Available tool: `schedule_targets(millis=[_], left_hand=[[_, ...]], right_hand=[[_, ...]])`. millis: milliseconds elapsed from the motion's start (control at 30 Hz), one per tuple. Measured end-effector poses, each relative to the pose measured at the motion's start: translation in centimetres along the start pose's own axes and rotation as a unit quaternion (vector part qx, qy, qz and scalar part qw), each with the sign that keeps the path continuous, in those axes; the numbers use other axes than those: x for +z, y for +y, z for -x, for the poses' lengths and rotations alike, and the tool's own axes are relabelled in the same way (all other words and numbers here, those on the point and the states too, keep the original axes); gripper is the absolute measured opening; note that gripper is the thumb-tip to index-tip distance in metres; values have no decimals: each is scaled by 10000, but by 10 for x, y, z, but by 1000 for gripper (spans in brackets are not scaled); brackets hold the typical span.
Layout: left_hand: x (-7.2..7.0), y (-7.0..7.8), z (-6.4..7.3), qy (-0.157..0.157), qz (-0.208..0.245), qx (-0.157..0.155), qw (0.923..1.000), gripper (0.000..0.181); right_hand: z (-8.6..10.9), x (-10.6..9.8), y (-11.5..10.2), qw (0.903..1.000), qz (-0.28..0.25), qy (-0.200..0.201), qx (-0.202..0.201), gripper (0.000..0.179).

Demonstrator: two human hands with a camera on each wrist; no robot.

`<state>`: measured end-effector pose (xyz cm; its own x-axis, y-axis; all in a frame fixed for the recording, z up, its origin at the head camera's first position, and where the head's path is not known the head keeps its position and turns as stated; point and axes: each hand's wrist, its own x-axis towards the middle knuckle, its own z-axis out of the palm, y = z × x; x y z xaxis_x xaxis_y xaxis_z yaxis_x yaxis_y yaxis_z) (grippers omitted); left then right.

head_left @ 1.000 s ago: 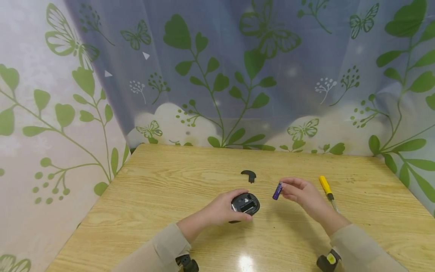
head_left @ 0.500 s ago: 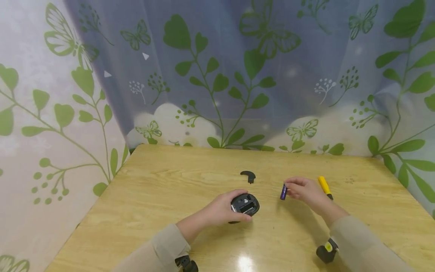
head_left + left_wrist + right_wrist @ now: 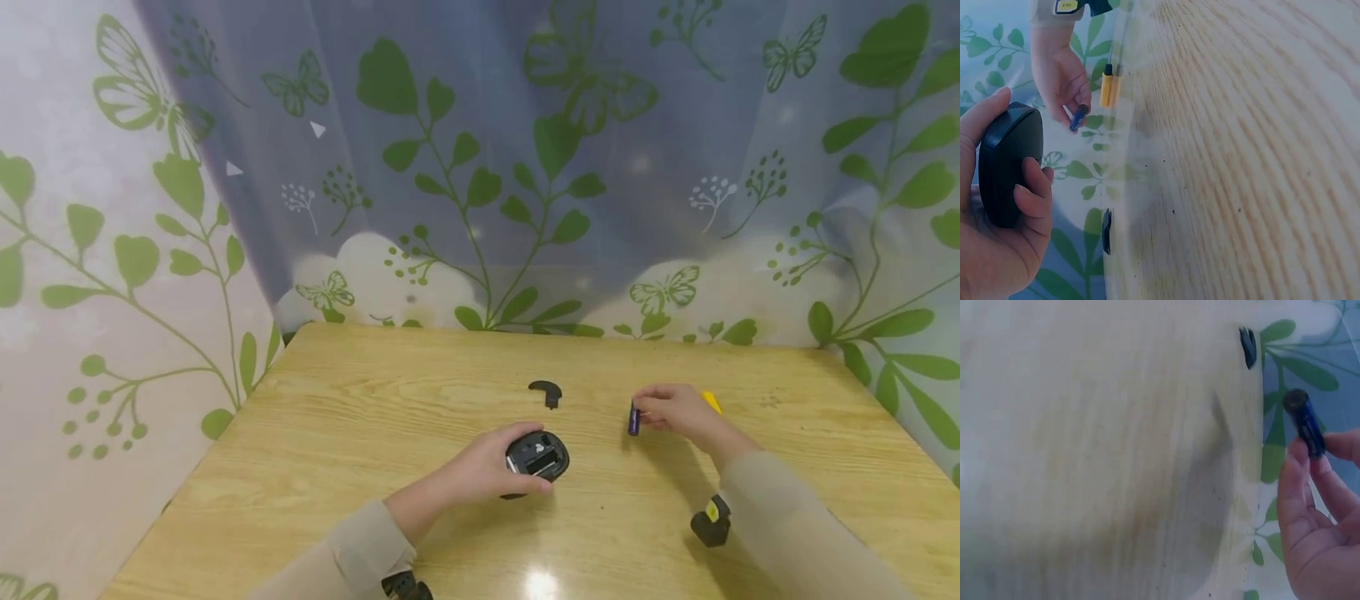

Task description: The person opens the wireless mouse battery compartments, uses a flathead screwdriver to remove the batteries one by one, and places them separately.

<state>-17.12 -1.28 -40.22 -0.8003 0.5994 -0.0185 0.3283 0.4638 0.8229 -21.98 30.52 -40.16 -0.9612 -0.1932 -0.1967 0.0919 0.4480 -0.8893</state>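
A black computer mouse (image 3: 538, 457) is gripped in my left hand (image 3: 487, 462), its underside up with an open battery slot showing. In the left wrist view, thumb and fingers wrap the sides of the mouse (image 3: 1013, 165). My right hand (image 3: 678, 410) pinches a purple-blue battery (image 3: 633, 419) by its upper end, held above the table to the right of the mouse. The right wrist view shows the battery (image 3: 1305, 424) between thumb and fingertips. A curved black battery cover (image 3: 547, 393) lies on the table beyond the mouse.
A screwdriver with a yellow handle (image 3: 712, 402) lies behind the right hand, mostly hidden by it in the head view. The wooden table (image 3: 390, 375) ends at a patterned curtain (image 3: 480, 208) along the back.
My right hand has moved to the right with the battery, away from the mouse, and the battery has turned closer to upright. The left hand still holds the mouse in about the same place.
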Motion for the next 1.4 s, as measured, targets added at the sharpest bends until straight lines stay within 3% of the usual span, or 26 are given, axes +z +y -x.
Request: schedule_targets(millis=[267, 667, 1400], left_hand=[[0, -2, -1, 14, 117, -84, 9999, 74], [0, -4, 0, -24, 144, -54, 9999, 74], [-1, -8, 0, -49, 117, -75, 9999, 75]], right_hand=[[-11, -7, -2, 9966, 796, -82, 178, 40], [-21, -14, -1, 9925, 1151, 35, 410, 33], [-35, -9, 2, 9847, 1708, 50, 355, 28]])
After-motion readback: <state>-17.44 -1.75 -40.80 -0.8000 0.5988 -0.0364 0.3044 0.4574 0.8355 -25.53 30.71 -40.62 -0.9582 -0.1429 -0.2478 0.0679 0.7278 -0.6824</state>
